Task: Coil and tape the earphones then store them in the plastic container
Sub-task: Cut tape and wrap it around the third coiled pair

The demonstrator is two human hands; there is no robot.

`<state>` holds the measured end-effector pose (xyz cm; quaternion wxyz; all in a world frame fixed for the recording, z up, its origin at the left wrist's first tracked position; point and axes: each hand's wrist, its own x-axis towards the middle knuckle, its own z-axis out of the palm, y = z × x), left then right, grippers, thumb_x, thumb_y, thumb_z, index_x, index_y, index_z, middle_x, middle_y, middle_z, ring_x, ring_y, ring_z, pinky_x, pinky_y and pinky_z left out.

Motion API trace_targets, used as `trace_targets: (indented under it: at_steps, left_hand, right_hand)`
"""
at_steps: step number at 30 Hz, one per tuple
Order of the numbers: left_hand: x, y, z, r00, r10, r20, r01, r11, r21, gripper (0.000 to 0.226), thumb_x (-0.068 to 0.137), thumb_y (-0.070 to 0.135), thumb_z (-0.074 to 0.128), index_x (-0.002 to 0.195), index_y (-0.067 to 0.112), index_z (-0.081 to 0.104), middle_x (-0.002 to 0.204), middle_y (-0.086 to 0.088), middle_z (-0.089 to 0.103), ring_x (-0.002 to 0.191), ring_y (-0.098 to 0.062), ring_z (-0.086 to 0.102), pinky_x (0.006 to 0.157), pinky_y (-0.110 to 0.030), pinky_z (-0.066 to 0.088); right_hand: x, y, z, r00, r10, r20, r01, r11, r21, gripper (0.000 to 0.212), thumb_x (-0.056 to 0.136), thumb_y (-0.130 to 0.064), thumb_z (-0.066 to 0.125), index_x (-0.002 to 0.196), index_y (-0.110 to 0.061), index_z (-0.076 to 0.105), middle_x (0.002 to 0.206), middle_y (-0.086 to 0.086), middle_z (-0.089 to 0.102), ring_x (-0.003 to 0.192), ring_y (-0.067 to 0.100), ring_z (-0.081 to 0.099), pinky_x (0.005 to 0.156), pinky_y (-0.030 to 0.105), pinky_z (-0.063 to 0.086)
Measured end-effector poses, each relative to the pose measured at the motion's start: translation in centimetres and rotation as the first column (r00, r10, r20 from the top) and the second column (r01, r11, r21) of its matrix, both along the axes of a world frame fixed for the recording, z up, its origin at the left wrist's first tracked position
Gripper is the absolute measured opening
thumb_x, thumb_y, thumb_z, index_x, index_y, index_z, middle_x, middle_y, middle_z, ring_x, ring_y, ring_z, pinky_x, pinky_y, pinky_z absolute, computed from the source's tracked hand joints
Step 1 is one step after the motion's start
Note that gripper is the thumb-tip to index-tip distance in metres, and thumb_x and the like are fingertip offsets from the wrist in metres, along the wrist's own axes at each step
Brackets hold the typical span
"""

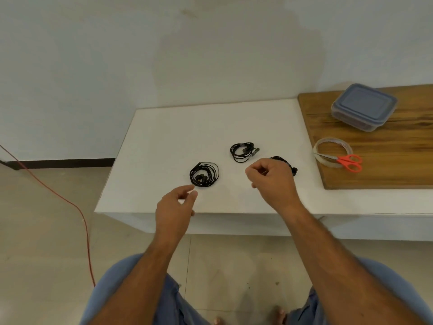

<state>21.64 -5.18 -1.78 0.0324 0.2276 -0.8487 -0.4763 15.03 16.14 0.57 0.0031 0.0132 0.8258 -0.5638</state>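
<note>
1. A white table (164, 137) stands against a pale wall, and three black earphone coils lie on it.
2. The left coil (204, 174) lies near the table's front edge, with its buds inside the loop.
3. The middle coil (243, 152) lies farther back and to the right of the left coil, apart from it.
4. The right coil (287, 164) is mostly hidden behind the right hand; only an arc of wire and a bud show past the knuckles.
5. The left hand (174, 207) hovers just in front of the left coil, fingers loosely curled, thumb and forefinger a little apart, holding nothing.
6. The right hand (273, 179) is held over the table with its fingers curled inward; whether it pinches anything, or touches the right coil, cannot be told.
7. A wooden board (386, 165) lies on the table's right part.
8. On the board's far end sits the container (364, 106), clear plastic with a blue-grey lid on it.
9. Nearer on the board lies a tape roll (332, 143), clear tape lying flat.
10. Scissors (346, 160) with red handles rest across the roll, blades pointing left.
11. A red cord (70, 202) runs over the tiled floor at the left.
</note>
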Motion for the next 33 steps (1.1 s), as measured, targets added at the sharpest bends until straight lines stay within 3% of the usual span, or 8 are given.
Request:
trace_targets:
  at_steps: [2, 5, 10, 15, 20, 27, 33]
  left_hand:
    - [-1.3, -0.3, 0.3, 0.995, -0.093, -0.039, 0.083, 0.974, -0.213, 0.021, 0.093, 0.028, 0.062, 0.113, 0.026, 0.07, 0.103, 0.012, 0.069, 0.07, -0.005, 0.066, 0.071, -0.024, 0.049]
    - [-3.4, -0.4, 0.0, 0.954, -0.299, 0.005, 0.265, 0.84, -0.473, 0.026, 0.093, 0.025, 0.062, 0.118, 0.021, 0.069, 0.113, 0.005, 0.065, 0.081, -0.014, 0.061, 0.08, -0.026, 0.048]
    - [-5.7, 0.2, -0.1, 0.873, -0.46, 0.163, 0.446, 0.618, -0.647, 0.03, 0.094, 0.029, 0.062, 0.119, 0.013, 0.067, 0.124, 0.001, 0.056, 0.093, -0.022, 0.063, 0.079, -0.036, 0.052]
    - [-7.1, 0.3, -0.8, 0.836, -0.47, 0.285, 0.516, 0.493, -0.7, 0.026, 0.095, 0.031, 0.058, 0.11, 0.012, 0.069, 0.129, 0.003, 0.056, 0.1, -0.022, 0.06, 0.079, -0.034, 0.049]
    - [-7.2, -0.1, -1.4, 0.847, -0.443, 0.293, 0.505, 0.501, -0.703, 0.029, 0.095, 0.035, 0.058, 0.112, 0.015, 0.07, 0.127, 0.002, 0.059, 0.104, -0.023, 0.06, 0.081, -0.034, 0.049]
    - [-8.1, 0.1, -1.2, 0.825, -0.439, 0.355, 0.55, 0.486, -0.679, 0.032, 0.095, 0.04, 0.057, 0.11, 0.014, 0.067, 0.115, -0.005, 0.055, 0.091, -0.026, 0.062, 0.075, -0.034, 0.049]
    - [-7.9, 0.5, -1.2, 0.823, -0.432, 0.369, 0.545, 0.422, -0.724, 0.029, 0.098, 0.036, 0.051, 0.111, 0.015, 0.068, 0.12, -0.004, 0.052, 0.09, -0.024, 0.061, 0.071, -0.033, 0.049]
  right_hand:
    - [-0.2, 0.7, 0.1, 0.999, -0.033, 0.04, 0.034, 0.999, -0.035, 0.017, 0.08, -0.013, 0.064, 0.064, -0.017, 0.066, 0.058, -0.009, 0.063, 0.067, 0.024, 0.067, 0.065, 0.036, 0.054]
    - [-0.1, 1.0, 0.1, 0.996, -0.059, 0.074, 0.064, 0.995, -0.072, 0.018, 0.081, -0.011, 0.063, 0.064, -0.017, 0.065, 0.057, -0.006, 0.062, 0.063, 0.022, 0.066, 0.063, 0.035, 0.053]
    - [-0.1, 1.0, 0.1, 0.994, -0.043, 0.1, 0.052, 0.994, -0.097, 0.015, 0.082, -0.01, 0.062, 0.067, -0.012, 0.065, 0.06, -0.004, 0.061, 0.057, 0.013, 0.061, 0.06, 0.035, 0.052]
    - [-0.2, 0.8, 0.0, 0.994, -0.014, 0.107, 0.026, 0.994, -0.111, 0.017, 0.083, -0.012, 0.063, 0.067, -0.016, 0.064, 0.06, -0.006, 0.062, 0.057, 0.013, 0.062, 0.061, 0.035, 0.052]
    - [-0.3, 1.0, -0.1, 0.994, -0.013, 0.105, 0.026, 0.992, -0.12, 0.015, 0.083, -0.012, 0.063, 0.069, -0.014, 0.065, 0.063, -0.004, 0.063, 0.057, 0.013, 0.062, 0.059, 0.034, 0.052]
    - [-0.3, 1.0, -0.3, 0.993, -0.004, 0.121, 0.019, 0.992, -0.122, 0.014, 0.084, -0.014, 0.063, 0.07, -0.015, 0.065, 0.064, -0.004, 0.064, 0.057, 0.011, 0.062, 0.06, 0.032, 0.052]
    - [-0.4, 1.0, -0.4, 0.992, -0.002, 0.128, 0.017, 0.993, -0.118, 0.013, 0.084, -0.015, 0.063, 0.071, -0.014, 0.066, 0.066, -0.002, 0.064, 0.057, 0.011, 0.063, 0.06, 0.031, 0.053]
